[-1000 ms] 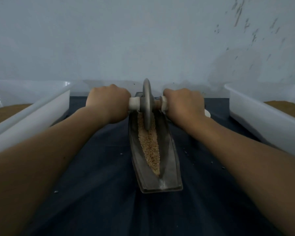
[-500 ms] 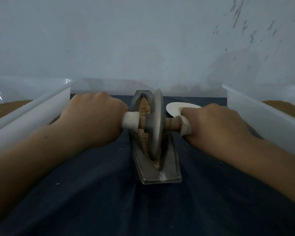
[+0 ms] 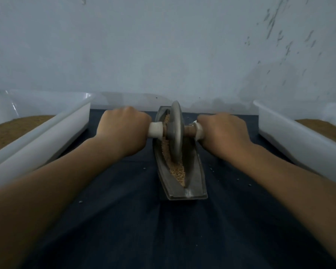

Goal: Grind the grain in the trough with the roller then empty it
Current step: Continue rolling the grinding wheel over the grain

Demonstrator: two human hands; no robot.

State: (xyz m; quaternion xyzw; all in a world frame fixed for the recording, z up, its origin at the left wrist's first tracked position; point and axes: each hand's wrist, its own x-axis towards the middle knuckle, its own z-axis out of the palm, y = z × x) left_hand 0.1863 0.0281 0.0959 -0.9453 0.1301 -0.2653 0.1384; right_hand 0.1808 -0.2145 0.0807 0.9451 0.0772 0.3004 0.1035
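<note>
A grey metal trough (image 3: 196, 171) lies lengthwise at the middle of a dark blue cloth (image 3: 163, 233), its far end near the cloth's back edge, by the wall (image 3: 163, 45). Tan grain (image 3: 178, 171) lines its groove. The disc roller (image 3: 176, 133) stands upright in the groove over the trough's far half. The left hand (image 3: 124, 131) and right hand (image 3: 223, 133) each clench a handle end, one on either side of the disc. A left white tub (image 3: 47, 136) and a right white tub (image 3: 299, 144) stand along the cloth's side edges, well apart from the trough. Bare cloth runs between them and toward the near edge.
</note>
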